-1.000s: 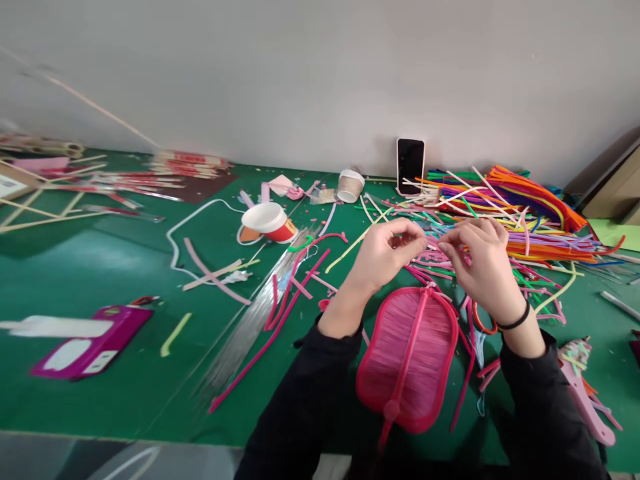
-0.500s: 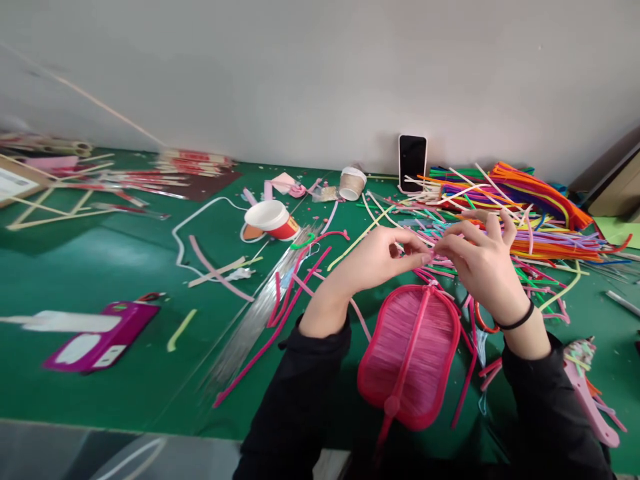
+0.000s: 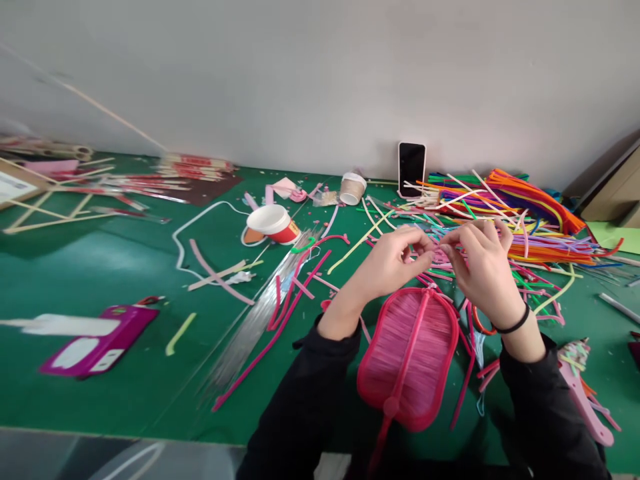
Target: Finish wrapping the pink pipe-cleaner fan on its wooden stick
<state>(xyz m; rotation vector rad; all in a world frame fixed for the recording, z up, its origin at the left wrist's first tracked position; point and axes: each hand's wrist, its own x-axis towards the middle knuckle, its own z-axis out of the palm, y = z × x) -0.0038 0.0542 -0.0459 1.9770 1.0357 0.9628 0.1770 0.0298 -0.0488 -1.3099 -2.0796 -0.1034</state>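
Note:
My left hand (image 3: pixel 400 263) and my right hand (image 3: pixel 477 263) meet fingertip to fingertip above the far end of a pink fan (image 3: pixel 413 360). Both are pinched closed around a small pink piece, perhaps a pipe cleaner, mostly hidden by the fingers. The fan lies below my hands near the table's front edge, its rim and central rib wrapped in bright pink, with pink strands across its face. Pink pipe cleaners (image 3: pixel 471 363) lie just right of it, beside orange-handled scissors (image 3: pixel 484 320) partly covered by my right hand.
Behind my right hand spreads a pile of coloured pipe cleaners (image 3: pixel 550 247). A phone (image 3: pixel 412 167) leans on the wall. Left of my arms lie a tipped paper cup (image 3: pixel 274 223), a bundle of thin wires (image 3: pixel 245 333) and a purple device (image 3: pixel 100 340). A pink-handled tool (image 3: pixel 585 403) lies at right.
My left hand has shifted slightly right and its fingers have curled more. My right hand has lowered a little, its raised fingers drawing in. The fan stays in place.

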